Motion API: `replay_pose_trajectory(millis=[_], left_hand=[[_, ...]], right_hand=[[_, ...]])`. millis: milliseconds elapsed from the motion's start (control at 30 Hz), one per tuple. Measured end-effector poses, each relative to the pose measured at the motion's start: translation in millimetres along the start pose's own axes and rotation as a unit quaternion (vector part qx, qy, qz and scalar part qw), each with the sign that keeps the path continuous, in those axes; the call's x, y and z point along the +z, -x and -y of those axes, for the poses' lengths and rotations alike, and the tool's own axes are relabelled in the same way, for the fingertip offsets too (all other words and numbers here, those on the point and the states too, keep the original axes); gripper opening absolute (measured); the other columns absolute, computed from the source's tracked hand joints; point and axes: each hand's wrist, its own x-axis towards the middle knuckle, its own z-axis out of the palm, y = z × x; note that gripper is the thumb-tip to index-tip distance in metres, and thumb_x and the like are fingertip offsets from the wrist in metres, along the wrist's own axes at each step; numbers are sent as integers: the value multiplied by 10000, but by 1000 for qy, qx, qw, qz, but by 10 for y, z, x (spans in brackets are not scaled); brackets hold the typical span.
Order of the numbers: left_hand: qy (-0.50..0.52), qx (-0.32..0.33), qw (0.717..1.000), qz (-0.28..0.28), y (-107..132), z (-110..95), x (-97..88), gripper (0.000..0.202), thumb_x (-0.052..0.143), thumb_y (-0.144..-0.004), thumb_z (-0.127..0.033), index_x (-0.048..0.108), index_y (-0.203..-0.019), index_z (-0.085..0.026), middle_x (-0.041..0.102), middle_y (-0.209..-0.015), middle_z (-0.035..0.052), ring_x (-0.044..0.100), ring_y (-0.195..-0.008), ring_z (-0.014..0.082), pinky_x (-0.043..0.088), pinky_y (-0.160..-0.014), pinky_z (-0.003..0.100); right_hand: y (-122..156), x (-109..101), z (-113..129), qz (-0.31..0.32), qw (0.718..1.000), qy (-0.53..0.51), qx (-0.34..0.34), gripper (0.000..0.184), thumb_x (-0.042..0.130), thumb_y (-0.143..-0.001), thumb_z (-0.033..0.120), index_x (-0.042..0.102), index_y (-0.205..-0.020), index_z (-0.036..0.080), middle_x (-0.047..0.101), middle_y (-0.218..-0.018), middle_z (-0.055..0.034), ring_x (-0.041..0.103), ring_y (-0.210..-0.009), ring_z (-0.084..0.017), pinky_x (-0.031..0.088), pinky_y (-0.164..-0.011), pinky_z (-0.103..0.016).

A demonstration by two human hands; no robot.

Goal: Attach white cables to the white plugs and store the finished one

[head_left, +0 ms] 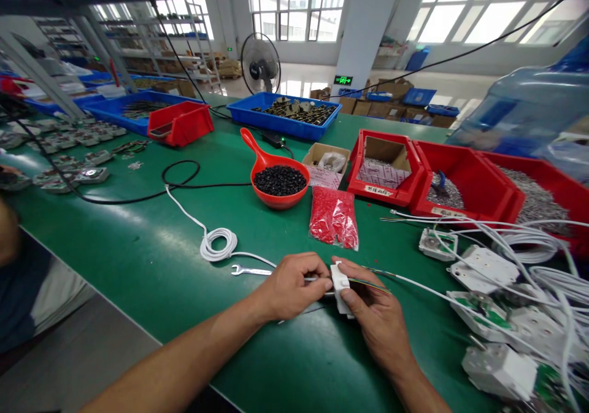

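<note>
the white box (341,287) sits near the desk's (138,259) front edge, right hand (375,312) fingers clamped on it, left hand (292,287) fingers pinched on a thin tool, its tip at the box. best to keep the box steady, tool square. free desk lies left; wires (529,247) and a red bag (334,218) crowd right and behind.

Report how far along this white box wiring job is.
Done, apparently: nothing clearly finished. In hand: the right hand holds a small white box with its cable attached, while the left hand works at it. Left: the open white boxes piled at right.
</note>
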Motion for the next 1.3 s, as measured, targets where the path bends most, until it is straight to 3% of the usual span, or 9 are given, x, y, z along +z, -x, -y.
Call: replay_pose_trajectory(millis=[167,333,533,667,767,900,1000,1133,1300], left_hand=[[-175,132,975,-42,59,78,55,151,507,-893,-220,623,-853,-132,587,-790,51,515,-753,142,372,-698,256],[-286,174,940,-64,95,167,104,210,461,-925,-252,616,-835,-142,596,-797,63,508,-765,168,352,-705,297],[-206,122,970,-47,46,44,48,106,564,-868,-230,612,-921,-152,595,-849,41,528,-799,148,387,-729,261],[-228,70,969,-72,181,-63,-249,128,568,-875,-271,597,-838,-152,577,-836,36,526,-810,148,394,-741,255],[-330,-12,943,-33,400,-99,-565,204,529,-909,-300,594,-774,-161,565,-813,30,525,-768,144,388,-709,252],[-485,-95,867,68,624,-97,-816,100,574,-878,-269,643,-903,-201,579,-892,41,550,-852,187,384,-727,280],[-521,-108,842,87,637,-49,-831,110,564,-873,-232,644,-943,-204,581,-921,50,549,-900,201,383,-743,286],[-513,-114,846,89,570,-40,-783,97,532,-856,-192,629,-854,-181,577,-872,48,546,-853,187,377,-724,272],[-448,-74,889,67,546,-341,-614,65,559,-843,-224,603,-828,-179,570,-842,29,529,-814,170,379,-719,258]], right_hand=[[-27,14,18,-5,1000,8,22,262,656,-848,376,664,-1081,257,615,-1226,-76,564,-1140,-259,437,-1010,-437],[-30,23,14,-2,1000,4,17,235,650,-854,363,663,-1066,262,615,-1219,-63,554,-1151,-245,429,-1012,-411],[-33,-7,8,-13,1000,-3,21,276,647,-857,387,646,-1106,270,610,-1222,-50,559,-1132,-237,423,-1001,-388],[-39,-52,16,-19,998,-12,55,361,629,-861,441,626,-1171,256,633,-1188,-58,619,-996,-237,487,-875,-357],[-40,-69,17,-23,998,-14,63,409,617,-859,477,626,-1188,234,671,-1105,-67,640,-888,-230,511,-749,-325],[-29,-65,20,-19,997,-38,65,438,626,-848,489,628,-1192,218,694,-1032,-72,643,-827,-222,508,-670,-302],[-15,-56,35,-14,994,-84,70,444,641,-838,483,627,-1188,211,701,-994,-75,650,-797,-218,509,-630,-290],[7,-44,76,-13,987,-144,67,445,647,-838,471,616,-1188,198,703,-986,-86,656,-790,-218,517,-629,-292],[35,-49,113,-6,987,-151,51,452,643,-840,473,617,-1200,202,704,-976,-82,662,-814,-231,515,-632,-296]])
